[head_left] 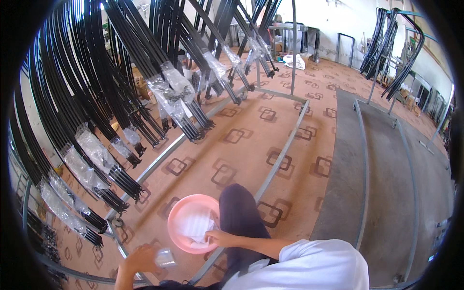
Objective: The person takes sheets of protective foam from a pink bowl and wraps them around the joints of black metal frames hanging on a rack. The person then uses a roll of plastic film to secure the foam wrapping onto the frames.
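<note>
A round pink plastic basin (173, 223) is beside my dark-trousered leg, with white papers or flat packets (197, 223) in it. My right hand (220, 238) is closed over the basin's right rim, its fingertips next to the white pieces; whether it also pinches one of them I cannot tell. At the lower left, my left hand (138, 260) is closed on a small clear plastic bag (166, 258), blurred by motion. The bag is apart from the basin, below and left of it.
Bundles of black rods (145, 53), many wrapped in clear plastic (166, 89) near their lower ends, hang along the left. Grey metal frame rails (285, 154) cross the patterned carpet (232, 164) around me. Another rack (360, 130) stands right on grey flooring; black frames (406, 53) hang behind.
</note>
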{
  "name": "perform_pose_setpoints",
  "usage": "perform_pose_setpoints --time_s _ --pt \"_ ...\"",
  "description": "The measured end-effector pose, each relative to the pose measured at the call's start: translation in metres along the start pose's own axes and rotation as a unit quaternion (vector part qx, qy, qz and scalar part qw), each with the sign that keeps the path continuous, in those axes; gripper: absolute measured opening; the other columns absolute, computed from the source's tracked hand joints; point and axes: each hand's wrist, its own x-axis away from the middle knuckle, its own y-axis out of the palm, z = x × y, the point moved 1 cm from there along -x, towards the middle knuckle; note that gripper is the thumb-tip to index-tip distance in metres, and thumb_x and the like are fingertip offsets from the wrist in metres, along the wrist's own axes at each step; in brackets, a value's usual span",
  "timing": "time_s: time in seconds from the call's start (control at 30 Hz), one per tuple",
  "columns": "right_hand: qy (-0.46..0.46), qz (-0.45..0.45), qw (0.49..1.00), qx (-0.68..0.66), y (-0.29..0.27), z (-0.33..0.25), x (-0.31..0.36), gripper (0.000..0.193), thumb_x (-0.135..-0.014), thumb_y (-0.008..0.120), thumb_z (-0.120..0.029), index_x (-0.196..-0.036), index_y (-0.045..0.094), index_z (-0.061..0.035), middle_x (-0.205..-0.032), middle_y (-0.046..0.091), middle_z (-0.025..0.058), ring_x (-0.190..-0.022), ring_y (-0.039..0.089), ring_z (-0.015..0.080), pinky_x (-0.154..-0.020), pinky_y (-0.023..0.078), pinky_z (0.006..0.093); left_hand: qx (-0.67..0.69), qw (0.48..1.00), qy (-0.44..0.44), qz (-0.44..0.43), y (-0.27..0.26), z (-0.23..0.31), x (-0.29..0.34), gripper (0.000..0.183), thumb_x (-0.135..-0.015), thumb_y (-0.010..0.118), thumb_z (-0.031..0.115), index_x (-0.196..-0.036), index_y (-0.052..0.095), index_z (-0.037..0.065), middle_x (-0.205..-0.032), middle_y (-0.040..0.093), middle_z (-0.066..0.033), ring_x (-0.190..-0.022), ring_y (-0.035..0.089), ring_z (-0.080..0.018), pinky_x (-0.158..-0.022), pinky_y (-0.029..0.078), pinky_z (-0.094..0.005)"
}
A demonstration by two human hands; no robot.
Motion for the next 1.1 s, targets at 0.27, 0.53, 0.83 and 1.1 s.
perform_pose_setpoints --time_s 0.27,0.53,0.83,1.1 --pt "-0.009 -0.045 0.998 -0.048 -0.01 -0.011 0.005 0.02 -0.073 0.04 0.004 -0.089 0.051 -0.0022 -0.08 0.05 0.0127 -0.078 0.049 0.0213 -0.072 0.038 0.0313 -0.047 0.995 0.091 0.001 -0.071 0.085 -0.021 0.05 -0.056 0.067 0.027 -0.097 0.053 0.002 -0.095 0.056 -0.0169 -0.092 0.052 -0.0306 -0.08 0.041 -0.0375" --pt "-0.077 0.059 0.881 -0.462 -0.1 -0.121 -0.003 0.014 -0.08 0.055 -0.017 -0.074 0.045 -0.0088 -0.057 0.043 -0.0016 -0.05 0.043 0.0095 -0.045 0.037 0.0218 -0.015 0.974 0.223 0.034 -0.053 0.088 -0.041 0.052 -0.054 0.069 0.024 -0.098 0.053 0.002 -0.094 0.056 -0.0157 -0.092 0.051 -0.0307 -0.082 0.04 -0.0371" --pt "-0.228 -0.153 0.795 -0.541 -0.099 -0.198 0.01 0.034 -0.085 0.043 -0.041 -0.071 0.04 -0.0101 -0.042 0.031 -0.0035 -0.038 0.029 0.0085 -0.033 0.024 0.0211 -0.016 0.969 0.244 0.011 -0.027 0.092 -0.03 0.055 -0.052 0.07 0.022 -0.099 0.052 0.0 -0.095 0.055 -0.0159 -0.094 0.05 -0.0309 -0.083 0.039 -0.0368" --pt "-0.054 -0.034 0.874 -0.481 -0.107 -0.196 0.027 0.022 -0.086 0.046 -0.029 -0.077 0.041 -0.0096 -0.055 0.037 0.0 -0.048 0.037 0.0105 -0.045 0.034 0.0239 0.044 0.975 0.211 0.053 -0.014 0.111 0.009 0.048 -0.055 0.068 0.023 -0.094 0.053 0.0 -0.09 0.056 -0.0179 -0.09 0.052 -0.0312 -0.078 0.041 -0.0376"
